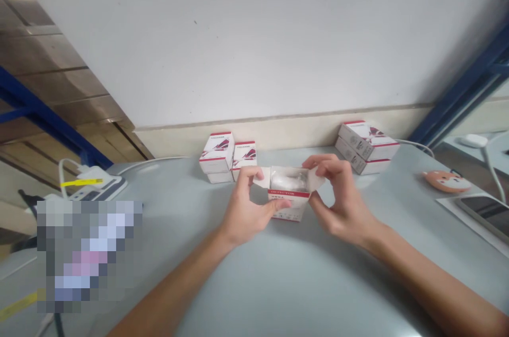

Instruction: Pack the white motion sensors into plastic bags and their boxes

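A small white cardboard box point(287, 213) with a red band reading "DETECTOR" stands on the table between my hands, its top open. Inside lies something wrapped in clear plastic point(288, 180); its kind is hard to make out. My left hand point(251, 209) grips the box's left side, thumb on the printed front and fingers at the left flap point(262, 178). With its fingers curled, my right hand point(341, 200) pinches the right flap point(316, 180) and touches the box's right edge.
Behind the box, similar closed boxes point(217, 152) stand against the wall, with another stack point(368, 146) to the right. A power strip point(97, 184) and a blurred-out item point(89, 255) are at left. An orange animal-shaped object point(447, 180) and a phone point(489, 215) lie at right.
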